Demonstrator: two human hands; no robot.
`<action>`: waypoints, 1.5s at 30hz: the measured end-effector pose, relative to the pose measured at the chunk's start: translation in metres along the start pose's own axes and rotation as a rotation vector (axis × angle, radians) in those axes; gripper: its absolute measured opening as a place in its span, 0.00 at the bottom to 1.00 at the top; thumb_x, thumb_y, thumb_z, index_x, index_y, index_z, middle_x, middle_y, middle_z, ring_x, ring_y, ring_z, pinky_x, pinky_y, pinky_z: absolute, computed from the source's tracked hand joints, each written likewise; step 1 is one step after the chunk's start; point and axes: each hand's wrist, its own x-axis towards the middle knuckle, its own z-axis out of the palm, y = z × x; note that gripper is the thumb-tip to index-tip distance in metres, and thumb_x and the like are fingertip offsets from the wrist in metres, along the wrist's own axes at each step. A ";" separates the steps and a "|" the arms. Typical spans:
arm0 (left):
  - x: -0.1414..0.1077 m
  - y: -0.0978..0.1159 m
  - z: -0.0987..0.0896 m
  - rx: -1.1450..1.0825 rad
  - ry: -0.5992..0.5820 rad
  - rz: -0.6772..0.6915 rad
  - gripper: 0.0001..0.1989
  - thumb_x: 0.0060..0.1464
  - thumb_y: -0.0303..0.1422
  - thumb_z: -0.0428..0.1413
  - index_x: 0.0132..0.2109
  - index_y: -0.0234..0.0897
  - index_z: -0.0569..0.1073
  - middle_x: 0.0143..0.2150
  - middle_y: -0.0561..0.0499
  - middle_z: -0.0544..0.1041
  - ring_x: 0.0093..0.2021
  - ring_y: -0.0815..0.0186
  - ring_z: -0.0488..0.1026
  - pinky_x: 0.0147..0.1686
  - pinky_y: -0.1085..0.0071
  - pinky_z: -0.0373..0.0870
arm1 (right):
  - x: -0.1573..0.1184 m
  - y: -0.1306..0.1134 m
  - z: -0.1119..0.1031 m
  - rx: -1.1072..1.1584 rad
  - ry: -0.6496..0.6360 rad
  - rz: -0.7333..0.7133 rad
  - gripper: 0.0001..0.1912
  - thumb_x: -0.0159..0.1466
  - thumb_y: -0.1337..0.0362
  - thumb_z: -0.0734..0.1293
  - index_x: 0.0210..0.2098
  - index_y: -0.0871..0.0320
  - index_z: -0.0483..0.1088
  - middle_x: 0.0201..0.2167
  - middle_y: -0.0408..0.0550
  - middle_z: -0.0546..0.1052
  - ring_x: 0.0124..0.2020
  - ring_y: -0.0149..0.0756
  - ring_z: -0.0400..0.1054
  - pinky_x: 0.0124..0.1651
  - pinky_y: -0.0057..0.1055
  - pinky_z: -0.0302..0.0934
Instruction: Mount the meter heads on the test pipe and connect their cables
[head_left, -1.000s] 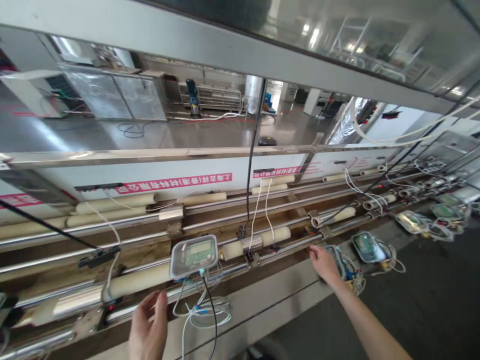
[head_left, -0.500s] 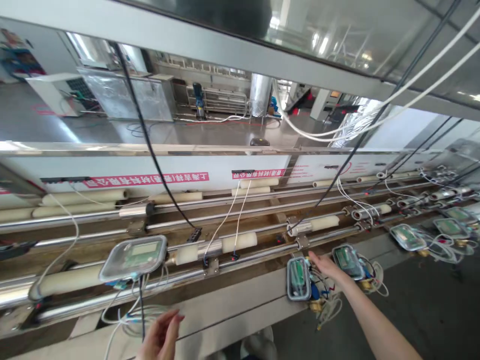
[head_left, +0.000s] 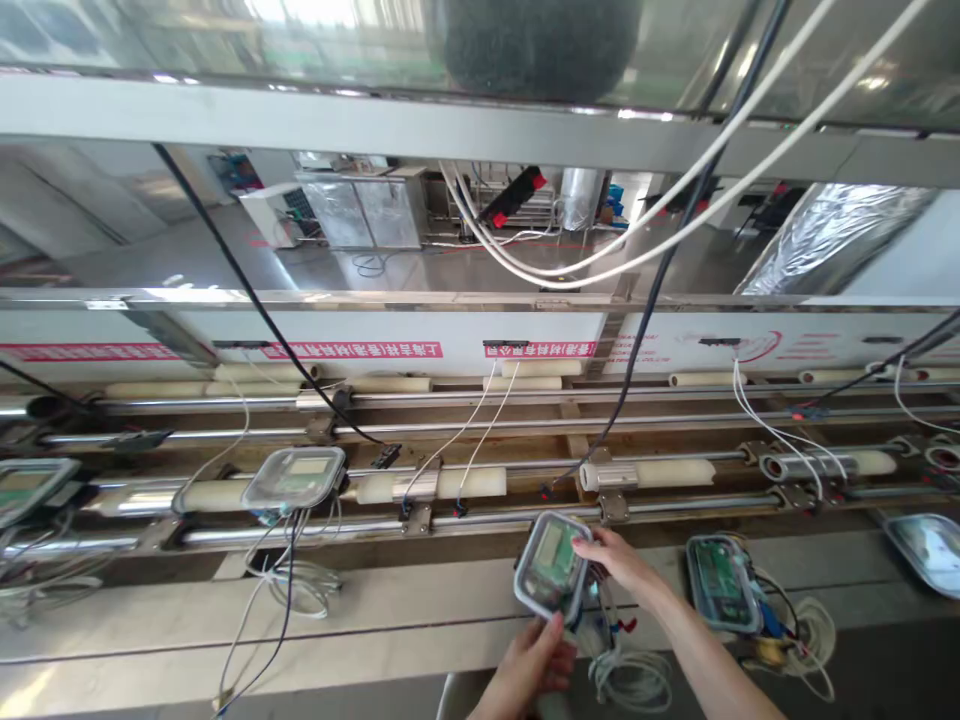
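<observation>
Between my hands is a clear plastic box point(head_left: 553, 568) with a green circuit board and a small display inside, tilted over the ledge. My right hand point(head_left: 619, 562) grips its upper right side, fingers on the lid's edge. My left hand point(head_left: 531, 662) pinches its lower edge, thumb on the rim. Wires trail from the box's right side to a coil of pale cable point(head_left: 631, 680) below. A similar box point(head_left: 724, 583) sits to the right with its own cables. Another clear box point(head_left: 295, 478) rests on the rails at the left.
Steel rails point(head_left: 300, 535) run across, carrying pale rollers point(head_left: 471, 483) and metal clamps. In front lies a grey ledge point(head_left: 360, 610). A black cable point(head_left: 651, 310) and white cables point(head_left: 551, 275) hang from above. More boxes stand at the far left point(head_left: 34, 490) and far right point(head_left: 930, 550).
The view has turned to the right. My right hand has taken hold of the box and lifted it leftward, tilting it. My left hand has come over from the left and grips its lower edge.
</observation>
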 end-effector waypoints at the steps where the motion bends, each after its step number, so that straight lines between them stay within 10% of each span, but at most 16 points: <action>1: 0.007 0.007 0.004 -0.096 0.032 0.029 0.43 0.29 0.64 0.59 0.43 0.30 0.71 0.36 0.40 0.74 0.35 0.60 0.71 0.31 0.70 0.66 | 0.003 -0.003 0.003 0.084 0.007 -0.002 0.20 0.51 0.50 0.67 0.34 0.60 0.70 0.28 0.45 0.75 0.30 0.34 0.67 0.34 0.29 0.60; 11: 0.058 0.116 0.026 -0.254 0.142 0.333 0.31 0.37 0.49 0.65 0.43 0.30 0.71 0.39 0.38 0.74 0.36 0.58 0.72 0.32 0.70 0.68 | 0.047 -0.029 0.014 0.634 0.294 -0.082 0.18 0.50 0.52 0.70 0.34 0.57 0.68 0.28 0.43 0.76 0.26 0.32 0.69 0.27 0.27 0.63; 19: 0.084 0.129 -0.005 -0.333 0.115 0.304 0.25 0.40 0.45 0.64 0.41 0.30 0.72 0.40 0.41 0.74 0.35 0.61 0.72 0.30 0.72 0.66 | 0.066 -0.029 0.045 0.680 0.451 -0.106 0.20 0.50 0.51 0.70 0.37 0.56 0.67 0.32 0.43 0.77 0.31 0.36 0.71 0.31 0.30 0.66; 27: 0.092 0.124 0.004 -0.551 0.199 0.288 0.21 0.43 0.38 0.65 0.42 0.31 0.71 0.38 0.43 0.74 0.29 0.69 0.70 0.30 0.76 0.67 | 0.061 -0.028 0.044 0.381 0.319 -0.145 0.28 0.56 0.45 0.64 0.49 0.54 0.63 0.44 0.48 0.75 0.41 0.40 0.71 0.39 0.34 0.67; 32: 0.098 0.123 0.012 -0.641 0.310 0.339 0.15 0.48 0.34 0.62 0.41 0.31 0.70 0.33 0.46 0.74 0.24 0.72 0.68 0.25 0.79 0.65 | 0.035 -0.013 -0.041 -0.245 0.184 -0.199 0.23 0.56 0.47 0.63 0.41 0.59 0.71 0.39 0.52 0.77 0.40 0.43 0.71 0.44 0.36 0.65; 37: 0.098 0.126 0.020 -0.671 0.404 0.388 0.10 0.50 0.31 0.60 0.38 0.30 0.70 0.30 0.47 0.74 0.24 0.69 0.70 0.23 0.78 0.67 | 0.017 0.007 -0.202 -0.717 0.748 -0.092 0.28 0.62 0.58 0.56 0.54 0.73 0.58 0.54 0.73 0.63 0.57 0.54 0.57 0.59 0.45 0.49; 39: 0.096 0.128 0.024 -0.675 0.425 0.407 0.08 0.51 0.30 0.59 0.38 0.30 0.70 0.30 0.47 0.74 0.25 0.69 0.70 0.23 0.78 0.68 | 0.019 0.016 -0.250 -0.950 0.776 0.054 0.28 0.64 0.57 0.53 0.51 0.76 0.60 0.49 0.76 0.67 0.52 0.58 0.62 0.53 0.46 0.54; 45: 0.091 0.132 0.030 -0.678 0.449 0.441 0.05 0.53 0.28 0.57 0.38 0.32 0.70 0.31 0.48 0.74 0.25 0.70 0.71 0.24 0.78 0.71 | 0.036 0.034 -0.273 -1.053 0.509 0.066 0.26 0.66 0.56 0.47 0.35 0.62 0.71 0.38 0.61 0.76 0.41 0.50 0.71 0.44 0.39 0.60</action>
